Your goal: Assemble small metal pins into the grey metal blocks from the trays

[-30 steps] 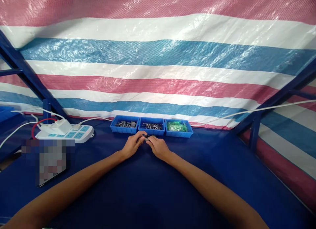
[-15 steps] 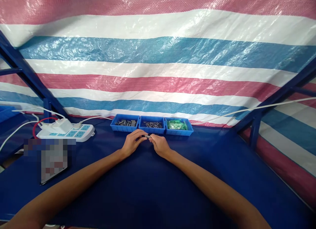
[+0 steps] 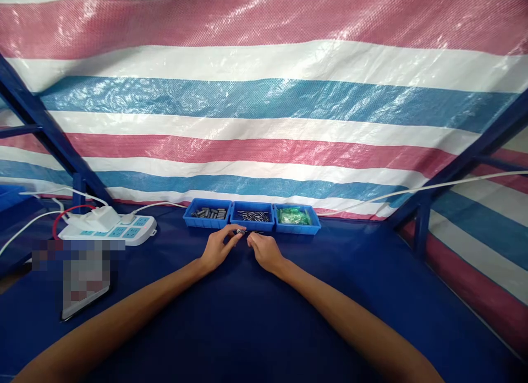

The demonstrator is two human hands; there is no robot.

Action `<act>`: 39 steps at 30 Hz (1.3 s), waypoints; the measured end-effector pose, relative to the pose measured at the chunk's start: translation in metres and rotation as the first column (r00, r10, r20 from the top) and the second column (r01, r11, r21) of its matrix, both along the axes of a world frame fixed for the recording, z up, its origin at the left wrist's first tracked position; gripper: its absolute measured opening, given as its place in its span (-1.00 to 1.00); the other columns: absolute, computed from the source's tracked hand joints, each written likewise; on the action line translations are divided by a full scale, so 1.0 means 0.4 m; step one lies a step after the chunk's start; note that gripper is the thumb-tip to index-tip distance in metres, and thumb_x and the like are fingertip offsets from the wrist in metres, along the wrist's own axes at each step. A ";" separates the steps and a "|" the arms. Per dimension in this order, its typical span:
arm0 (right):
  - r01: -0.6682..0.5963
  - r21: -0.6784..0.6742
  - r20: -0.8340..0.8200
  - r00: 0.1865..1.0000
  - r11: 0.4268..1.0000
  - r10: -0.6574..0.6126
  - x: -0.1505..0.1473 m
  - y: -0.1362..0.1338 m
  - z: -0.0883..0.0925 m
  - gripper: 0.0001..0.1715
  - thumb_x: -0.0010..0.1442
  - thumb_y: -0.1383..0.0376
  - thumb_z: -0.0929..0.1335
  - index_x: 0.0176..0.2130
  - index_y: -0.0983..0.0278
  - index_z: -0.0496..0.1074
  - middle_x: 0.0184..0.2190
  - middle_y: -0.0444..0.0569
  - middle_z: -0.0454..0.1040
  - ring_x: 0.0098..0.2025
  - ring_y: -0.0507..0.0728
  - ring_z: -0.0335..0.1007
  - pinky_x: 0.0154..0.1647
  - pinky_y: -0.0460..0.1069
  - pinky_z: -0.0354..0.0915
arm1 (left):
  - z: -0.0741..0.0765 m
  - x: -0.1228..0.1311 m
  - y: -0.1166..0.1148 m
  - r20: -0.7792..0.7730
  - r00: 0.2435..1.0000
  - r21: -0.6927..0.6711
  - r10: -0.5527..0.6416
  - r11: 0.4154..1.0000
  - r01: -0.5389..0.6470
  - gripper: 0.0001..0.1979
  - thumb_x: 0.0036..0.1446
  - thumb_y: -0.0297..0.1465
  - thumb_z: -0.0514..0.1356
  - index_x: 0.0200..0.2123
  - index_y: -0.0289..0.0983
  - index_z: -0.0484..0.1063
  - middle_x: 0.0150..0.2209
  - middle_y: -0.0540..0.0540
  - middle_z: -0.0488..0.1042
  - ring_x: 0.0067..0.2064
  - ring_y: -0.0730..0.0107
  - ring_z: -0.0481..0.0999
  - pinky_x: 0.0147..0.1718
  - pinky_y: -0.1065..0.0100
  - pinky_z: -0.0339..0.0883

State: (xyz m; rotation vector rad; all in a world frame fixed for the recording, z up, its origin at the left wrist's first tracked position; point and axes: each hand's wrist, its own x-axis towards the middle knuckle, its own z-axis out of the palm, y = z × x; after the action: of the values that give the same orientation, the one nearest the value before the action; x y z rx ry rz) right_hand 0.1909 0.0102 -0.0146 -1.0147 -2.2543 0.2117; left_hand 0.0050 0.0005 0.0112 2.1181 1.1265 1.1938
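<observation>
My left hand [image 3: 218, 247] pinches a small grey metal piece [image 3: 240, 231] between thumb and fingertips, just in front of the middle bin. Close beside it on the right, my right hand [image 3: 266, 250] has its fingers pressed together around a thin, pin-like part whose shape is hard to make out. Beyond the hands three blue bins stand in a row: the left bin [image 3: 206, 223] holds grey cylinders, the middle bin [image 3: 252, 225] holds thin metal pins, and the right bin [image 3: 297, 228] holds green plastic packets.
A white power strip [image 3: 142, 231] with plugs and cables lies at the left, behind a blurred flat device [image 3: 84, 295]. Another blue bin [image 3: 12, 198] shows at the far left edge. Blue metal frame bars and a striped sheet [image 3: 247, 102] surround the blue table [image 3: 247, 328].
The hands have moved slightly apart at the fingertips, and the right fingers have curled in. The whole view has shifted, with the sheet and bins appearing lower.
</observation>
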 end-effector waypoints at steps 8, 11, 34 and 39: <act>0.031 -0.032 -0.055 0.998 0.999 -0.033 -0.002 -0.004 0.000 -0.63 0.37 0.29 0.06 -0.29 0.27 0.35 -0.38 -0.04 0.47 -0.32 0.08 0.40 -0.26 -0.08 0.22 | -0.010 -0.004 0.009 0.008 1.000 0.078 0.017 0.997 -0.018 -0.70 0.28 -0.29 -0.01 -0.02 -0.25 0.38 -0.33 -0.07 0.45 -0.43 0.48 0.41 -0.28 0.39 0.35; 0.027 -0.036 -0.122 0.992 0.999 -0.031 -0.002 -0.008 0.004 -0.67 0.37 0.29 0.08 -0.14 0.27 0.36 -0.24 0.00 0.49 -0.19 0.10 0.42 -0.14 -0.05 0.26 | -0.019 -0.008 0.013 -0.004 1.000 0.055 0.020 0.998 -0.019 -0.70 0.28 -0.28 -0.01 -0.03 -0.24 0.38 -0.36 -0.05 0.44 -0.43 0.48 0.41 -0.32 0.41 0.34; 0.015 0.017 0.015 1.000 1.000 -0.015 -0.006 -0.011 0.007 -0.71 0.36 0.28 0.12 -0.19 0.29 0.36 -0.29 0.00 0.48 -0.30 0.09 0.42 -0.27 -0.07 0.26 | -0.011 0.001 0.004 0.003 1.000 0.128 -0.022 0.992 0.021 -0.79 0.19 -0.29 0.13 -0.19 -0.26 0.46 -0.22 -0.13 0.50 -0.25 0.35 0.48 -0.23 0.36 0.38; 0.089 0.020 0.144 0.985 0.996 -0.091 -0.012 -0.013 0.011 -0.70 0.34 0.30 0.14 -0.25 0.28 0.40 -0.32 -0.01 0.46 -0.31 0.07 0.41 -0.29 -0.09 0.24 | 0.033 -0.008 0.015 0.046 0.986 0.073 0.158 0.984 -0.161 -0.74 0.22 -0.27 0.08 -0.13 -0.27 0.45 -0.37 -0.04 0.50 -0.50 0.50 0.41 -0.31 0.40 0.35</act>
State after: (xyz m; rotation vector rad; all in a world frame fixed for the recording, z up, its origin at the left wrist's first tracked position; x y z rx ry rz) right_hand 0.1861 0.0050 -0.0104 -1.1547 -2.3291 0.0858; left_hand 0.0020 0.0065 0.0245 2.0815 1.2718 1.3660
